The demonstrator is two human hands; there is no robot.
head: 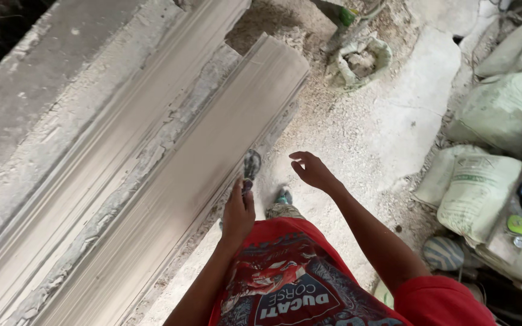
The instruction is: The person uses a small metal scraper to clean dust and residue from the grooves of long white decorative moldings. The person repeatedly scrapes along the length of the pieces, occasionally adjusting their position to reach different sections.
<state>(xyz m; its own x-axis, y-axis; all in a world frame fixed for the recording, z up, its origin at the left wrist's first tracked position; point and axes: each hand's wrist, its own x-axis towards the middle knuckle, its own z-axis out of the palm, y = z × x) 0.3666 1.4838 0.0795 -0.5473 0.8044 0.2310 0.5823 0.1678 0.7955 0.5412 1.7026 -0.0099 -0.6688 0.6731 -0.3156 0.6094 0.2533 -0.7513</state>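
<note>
grey plaster makes up the long moulding strip (pixel 170 181) that lies on the dusty floor (pixel 357 139). in the head view its long way runs from about 7 o'clock up to 1 o'clock. a second long strip (pixel 101 151) lies just beside it, toward 10 o'clock, with crumbly bits between them.

the left hand (pixel 238 212) hangs at the strip's edge, so close i cannot tell if it touches. its fingers are loosely bent and it holds nothing. the strip lies at 9 o'clock from this hand. the right hand (pixel 313 171) is up in the air, open, fingers curled a little, empty. it sits farther off, so the left hand is nearer the strip.

two shoes (pixel 252 164) stand on the floor below the hands. pale full sacks (pixel 478 190) are piled at 3 o'clock. a torn bag of rubble (pixel 360 60) sits at 1 o'clock.
</note>
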